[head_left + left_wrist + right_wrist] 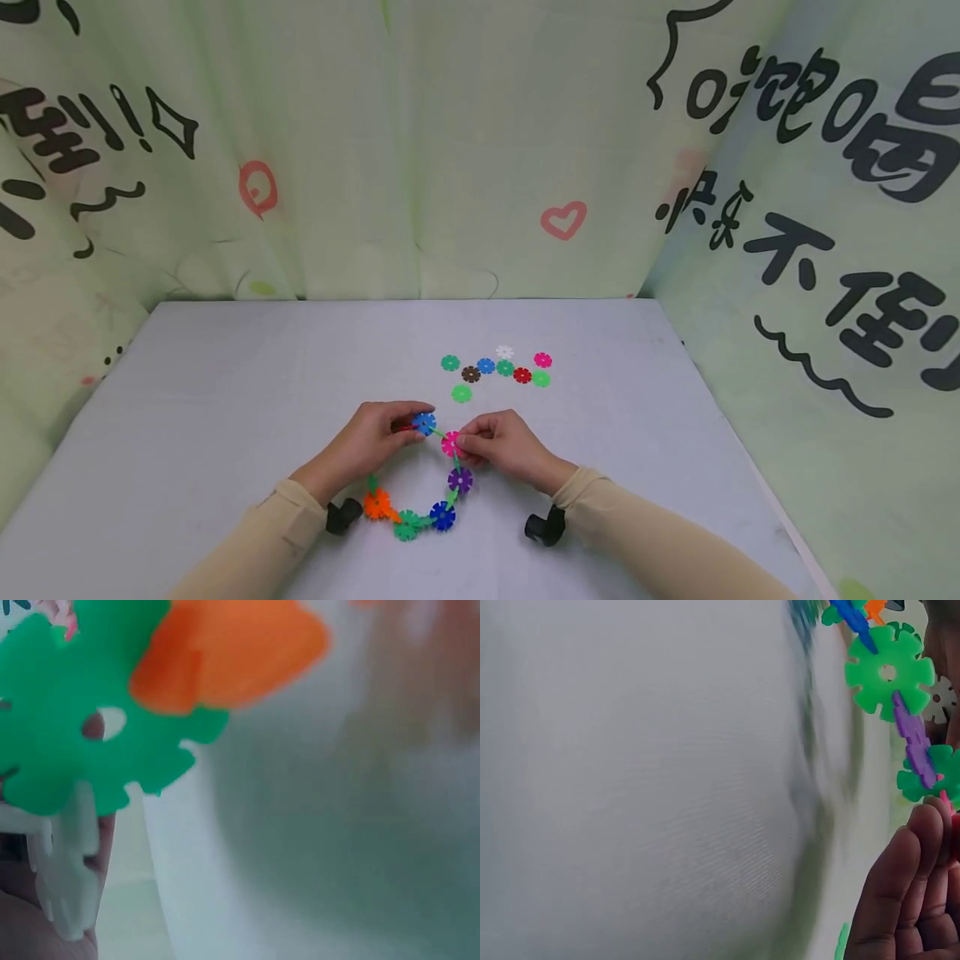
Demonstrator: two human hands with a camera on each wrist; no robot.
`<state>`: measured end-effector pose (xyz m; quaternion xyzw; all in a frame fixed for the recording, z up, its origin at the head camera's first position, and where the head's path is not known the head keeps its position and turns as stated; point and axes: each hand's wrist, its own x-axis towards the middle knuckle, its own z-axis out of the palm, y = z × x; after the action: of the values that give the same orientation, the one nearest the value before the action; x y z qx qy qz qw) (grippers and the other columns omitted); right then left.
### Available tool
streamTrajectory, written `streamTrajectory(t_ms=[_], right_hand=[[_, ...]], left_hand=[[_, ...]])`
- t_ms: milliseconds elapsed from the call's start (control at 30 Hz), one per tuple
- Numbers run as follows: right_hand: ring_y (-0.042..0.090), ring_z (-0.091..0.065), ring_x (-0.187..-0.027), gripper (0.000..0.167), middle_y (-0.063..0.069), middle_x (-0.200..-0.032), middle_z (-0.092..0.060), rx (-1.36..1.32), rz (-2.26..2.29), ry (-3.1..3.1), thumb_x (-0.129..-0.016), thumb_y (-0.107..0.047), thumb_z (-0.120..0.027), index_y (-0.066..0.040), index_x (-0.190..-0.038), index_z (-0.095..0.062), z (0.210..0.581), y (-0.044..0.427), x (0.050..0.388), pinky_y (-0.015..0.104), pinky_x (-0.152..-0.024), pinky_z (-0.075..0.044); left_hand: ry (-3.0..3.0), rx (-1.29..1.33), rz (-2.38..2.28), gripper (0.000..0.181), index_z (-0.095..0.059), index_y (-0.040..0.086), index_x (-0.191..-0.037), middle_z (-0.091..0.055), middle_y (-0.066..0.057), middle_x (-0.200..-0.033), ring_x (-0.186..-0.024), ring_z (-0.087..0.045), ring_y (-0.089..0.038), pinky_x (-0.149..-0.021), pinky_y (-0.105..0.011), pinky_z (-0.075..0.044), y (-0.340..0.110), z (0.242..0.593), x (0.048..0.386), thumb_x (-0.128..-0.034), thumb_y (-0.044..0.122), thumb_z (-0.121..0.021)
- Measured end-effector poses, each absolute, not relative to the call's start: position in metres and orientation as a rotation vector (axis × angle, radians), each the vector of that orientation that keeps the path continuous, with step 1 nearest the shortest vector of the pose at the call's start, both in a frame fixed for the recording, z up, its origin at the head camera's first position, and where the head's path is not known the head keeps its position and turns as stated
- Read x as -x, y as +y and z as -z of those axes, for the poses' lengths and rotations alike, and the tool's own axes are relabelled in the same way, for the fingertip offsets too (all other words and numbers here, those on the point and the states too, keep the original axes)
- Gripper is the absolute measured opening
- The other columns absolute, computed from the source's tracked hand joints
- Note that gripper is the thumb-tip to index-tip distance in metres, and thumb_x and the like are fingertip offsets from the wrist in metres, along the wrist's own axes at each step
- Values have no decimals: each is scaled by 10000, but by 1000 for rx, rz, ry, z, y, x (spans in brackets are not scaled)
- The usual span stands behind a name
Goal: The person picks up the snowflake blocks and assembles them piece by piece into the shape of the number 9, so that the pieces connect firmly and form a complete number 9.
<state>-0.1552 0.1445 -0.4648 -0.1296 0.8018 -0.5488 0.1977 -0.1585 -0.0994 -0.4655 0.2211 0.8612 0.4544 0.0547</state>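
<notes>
Left hand [367,433] pinches the blue disc [423,423]; right hand [506,446] pinches the pink disc [451,444], a green disc [437,432] edge-on between; chain [460,480] of slotted discs curves between the forearms, its low side resting on or hanging over the tabletop [225,375], cannot tell which; loose discs [505,367] lie beyond; likely risk: slots seem shallow, so twisting or uneven pulling could pop a joint; sagging weight might loosen others.
</notes>
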Motion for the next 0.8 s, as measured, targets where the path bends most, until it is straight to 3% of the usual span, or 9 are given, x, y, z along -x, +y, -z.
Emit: streamTrajectory(t_ms=[400, 567, 800], right_hand=[[199, -697, -765, 136, 26, -807, -710, 452, 1499, 2335, -952, -158, -702, -32, -971, -749, 468, 143, 156, 287, -740, -574], [218, -700, -798, 144, 40, -838, -714, 424, 1525, 2301, -960, -149, -689, -20, -999, -738, 468, 142, 155, 309, -760, -577], [203, -699, -812, 135, 54, -850, -714, 421, 1535, 2253, -961, -134, -685, -11, -993, -729, 470, 144, 157, 312, -769, -578]], left_hand=[[2504, -633, -1464, 385, -676, 68, -1280, -690, -15, -1177, -986, -651, -152, -858, -287, -543, -98, 465, 159, -899, 44, -729], [2548, -631, -1417, 394, -668, 66, -1288, -689, -12, -1172, -954, -639, -140, -851, -280, -544, -97, 465, 158, -900, 47, -733], [2765, -672, -1135, 448, -646, 148, -1326, -606, 78, -960, -771, -520, -128, -683, -273, -498, -97, 467, 155, -896, 170, -771]])
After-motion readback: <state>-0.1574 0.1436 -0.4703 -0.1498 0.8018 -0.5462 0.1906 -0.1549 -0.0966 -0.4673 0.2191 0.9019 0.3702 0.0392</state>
